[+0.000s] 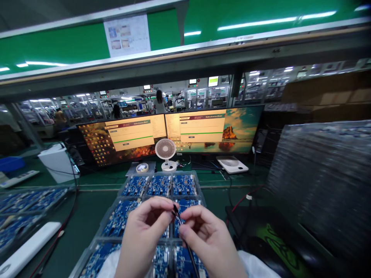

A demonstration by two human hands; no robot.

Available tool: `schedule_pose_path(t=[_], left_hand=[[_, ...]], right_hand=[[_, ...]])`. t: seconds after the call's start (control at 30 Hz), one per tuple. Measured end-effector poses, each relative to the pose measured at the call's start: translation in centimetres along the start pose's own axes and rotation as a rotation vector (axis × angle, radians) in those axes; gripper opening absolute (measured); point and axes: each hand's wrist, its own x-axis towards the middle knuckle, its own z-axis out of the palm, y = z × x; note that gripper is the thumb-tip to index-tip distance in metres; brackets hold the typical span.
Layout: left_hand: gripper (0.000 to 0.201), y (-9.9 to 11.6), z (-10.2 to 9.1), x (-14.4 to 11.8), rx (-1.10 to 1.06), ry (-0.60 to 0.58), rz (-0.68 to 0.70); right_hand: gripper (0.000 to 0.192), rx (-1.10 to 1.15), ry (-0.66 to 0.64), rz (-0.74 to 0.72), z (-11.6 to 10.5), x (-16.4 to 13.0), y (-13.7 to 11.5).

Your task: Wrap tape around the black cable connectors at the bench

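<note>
Between my two hands runs a thin dark cable point(189, 253), its small black end pointing up. The fingers of my left hand point(145, 227) are closed in a pinch on that end. My right hand point(207, 235) pinches the cable just below, where thinner, lighter wires show. Both hands are above a clear plastic tray point(100, 227) whose compartments hold several blue circuit boards point(184, 184). The hands and wrists cover part of the middle boards.
Two monitors point(203, 131) stand behind the tray, with a small white fan point(165, 150) and a tape roll point(142, 167) before them. Stacked clear trays point(319, 185) rise at right. Another board tray point(29, 200) and a long white device point(30, 249) lie left.
</note>
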Motion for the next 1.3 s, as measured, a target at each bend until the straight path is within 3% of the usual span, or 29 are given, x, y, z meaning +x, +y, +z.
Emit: schedule_pose_path(t=[0.4, 0.53, 0.77, 1.13, 1.23, 1.3], left_hand=[[0.009, -0.3, 1.0, -0.3, -0.083, 0.097, -0.060], [0.008, -0.5, 0.7, -0.4, -0.093, 0.022, 0.026], [0.011, -0.6, -0.2, -0.3, -0.029, -0.065, 0.061], [0.011, -0.3, -0.1, 0.0, 0.086, -0.033, 0.068], [0.007, 0.1, 0.1, 0.0, 0.062, -0.039, -0.003], [0.011, 0.3, 0.3, -0.1, 0.019, 0.019, -0.089]], right_hand=[[0.018, -0.151, 0.074, -0.231, 0.1, -0.2, 0.9], [0.018, -0.144, 0.081, -0.272, 0.1, -0.2, 1.2], [0.020, -0.164, 0.086, -0.287, 0.0, -0.1, 1.3], [0.016, -0.292, 0.037, -0.375, -0.5, 0.0, 1.8], [0.018, -0.317, 0.027, -0.391, -0.6, 0.2, 1.9], [0.021, -0.335, 0.013, -0.387, -0.7, 0.2, 1.7]])
